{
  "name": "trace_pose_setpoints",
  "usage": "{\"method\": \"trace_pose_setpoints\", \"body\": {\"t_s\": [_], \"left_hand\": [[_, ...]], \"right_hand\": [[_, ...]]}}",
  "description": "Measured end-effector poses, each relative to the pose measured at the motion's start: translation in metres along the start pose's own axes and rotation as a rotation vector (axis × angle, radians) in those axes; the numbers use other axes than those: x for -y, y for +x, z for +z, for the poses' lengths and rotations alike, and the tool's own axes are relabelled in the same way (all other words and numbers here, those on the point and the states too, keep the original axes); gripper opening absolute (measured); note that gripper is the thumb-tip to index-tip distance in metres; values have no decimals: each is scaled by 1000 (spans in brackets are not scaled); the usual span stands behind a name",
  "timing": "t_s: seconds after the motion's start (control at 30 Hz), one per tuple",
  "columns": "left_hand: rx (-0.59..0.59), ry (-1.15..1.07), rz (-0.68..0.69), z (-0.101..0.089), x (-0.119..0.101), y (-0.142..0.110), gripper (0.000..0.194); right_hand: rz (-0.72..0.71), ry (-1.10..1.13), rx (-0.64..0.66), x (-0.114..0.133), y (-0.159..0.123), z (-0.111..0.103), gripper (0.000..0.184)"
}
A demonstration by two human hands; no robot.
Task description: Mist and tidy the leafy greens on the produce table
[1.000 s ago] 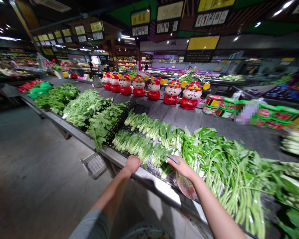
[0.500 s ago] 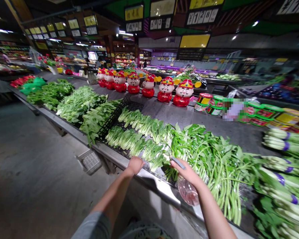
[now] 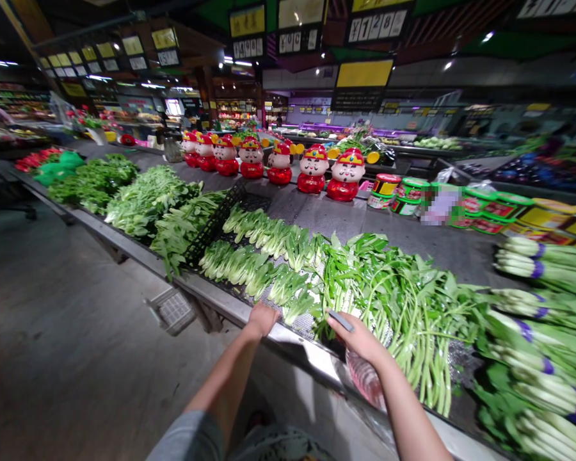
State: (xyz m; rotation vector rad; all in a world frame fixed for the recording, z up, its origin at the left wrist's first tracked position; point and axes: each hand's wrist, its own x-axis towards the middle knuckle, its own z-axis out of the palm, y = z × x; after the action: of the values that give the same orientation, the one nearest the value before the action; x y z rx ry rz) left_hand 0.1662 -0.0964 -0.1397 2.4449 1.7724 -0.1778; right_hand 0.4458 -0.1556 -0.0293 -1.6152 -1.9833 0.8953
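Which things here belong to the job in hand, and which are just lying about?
Likely part of the job:
clear spray bottle, in the right hand
bok choy, by the left hand
long-stemmed leafy greens, by the right hand

Seemingly just lying about:
red-hatted figurines
stacked tubs
plastic crate
purple-banded vegetables

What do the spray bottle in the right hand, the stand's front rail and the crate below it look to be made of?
Spray bottle: probably clear, glossy plastic; its pinkish body is see-through with highlights.
Front rail: likely smooth, satin metal, given its grey tone and bright reflections.
Crate: perhaps matte grey plastic, going by its moulded-looking grid, though too small to be sure.
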Motion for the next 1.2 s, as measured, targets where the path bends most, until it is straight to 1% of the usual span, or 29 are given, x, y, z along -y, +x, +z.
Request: {"method": "trace_pose_setpoints", "body": {"t_s": [0.07, 0.2, 0.33, 0.4, 0.57, 0.63, 0.73, 0.9, 1.03, 1.2], "left_hand": [[12, 5, 8, 1, 1, 1, 53], [16, 6, 22, 2, 2, 2, 52], [9, 7, 29, 3, 2, 2, 53], [1, 7, 29, 3, 3, 2, 54], [-15, 1, 31, 5, 3, 2, 55], [-25, -5, 30, 5, 3, 1, 55], [-39, -18, 25, 6, 3, 0, 53], [-37, -35, 22, 5, 2, 0, 53], [-25, -41, 17, 2, 3, 1, 50], [-36, -55, -6, -6, -2, 1, 48]], "right_hand": [[13, 34, 20, 0, -2, -4, 58], [26, 109, 17, 1, -5, -13, 58], [26, 132, 18, 0, -10, -16, 57], [23, 123, 22, 1, -12, -15, 55], [16, 118, 138, 3, -14, -6, 51], [26, 97, 156, 1, -13, -2, 51], [42, 61, 137, -5, -12, 3, 50], [28, 77, 34, -9, -9, -1, 48], [10, 153, -28, -3, -5, -8, 52], [-19, 150, -25, 8, 2, -10, 51]]}}
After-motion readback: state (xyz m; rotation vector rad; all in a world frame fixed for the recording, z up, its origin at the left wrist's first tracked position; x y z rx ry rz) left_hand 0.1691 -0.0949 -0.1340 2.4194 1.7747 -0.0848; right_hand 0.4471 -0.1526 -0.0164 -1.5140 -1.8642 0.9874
